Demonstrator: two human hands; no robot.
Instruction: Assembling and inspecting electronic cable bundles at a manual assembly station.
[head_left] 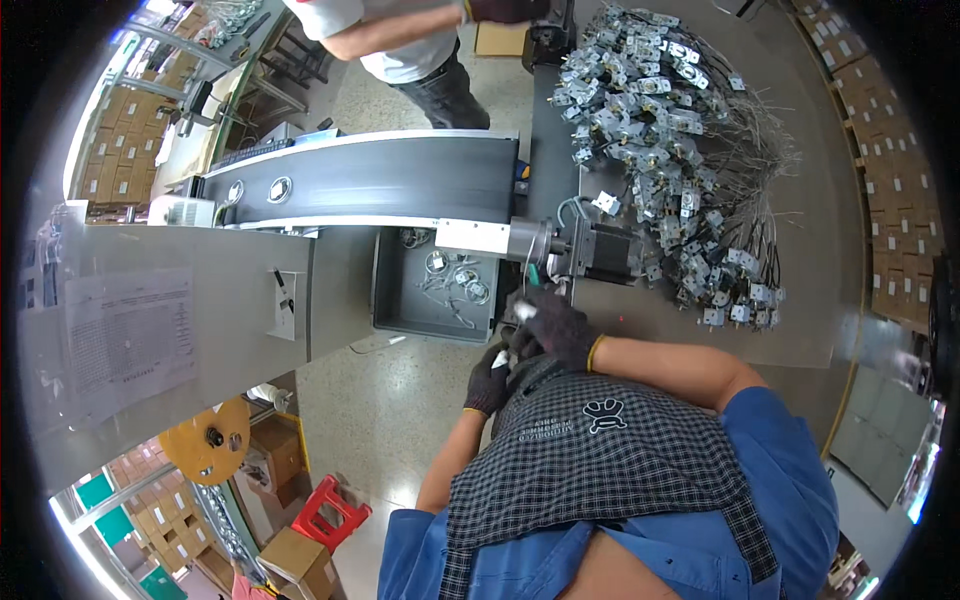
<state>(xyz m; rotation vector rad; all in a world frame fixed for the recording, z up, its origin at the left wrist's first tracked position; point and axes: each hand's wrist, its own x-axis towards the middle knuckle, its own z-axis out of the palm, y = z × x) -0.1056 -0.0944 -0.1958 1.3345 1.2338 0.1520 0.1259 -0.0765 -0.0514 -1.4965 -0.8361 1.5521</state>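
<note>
Both my hands wear dark knitted gloves and are close together in front of my checked apron. My right hand (558, 328) is curled, its thumb side showing a white tip, near the end of the conveyor's motor. Lower and to the left, my left hand (486, 384) is also closed, with a small white patch at its fingers. Whatever lies between the fingers is dark and too small to make out. Just beyond my right hand a small green piece (534, 275) stands by the motor. Left of my hands is a grey bin (432, 326) holding several coiled wired parts (465, 280).
A conveyor belt (390, 180) carries round parts (280, 190) beyond the bin. To the right, a large heap of small metal parts with wire leads (650, 120) covers the table (800, 290). A black motor (608, 252) juts out ahead. Another person's arm (395, 35) reaches across at the top.
</note>
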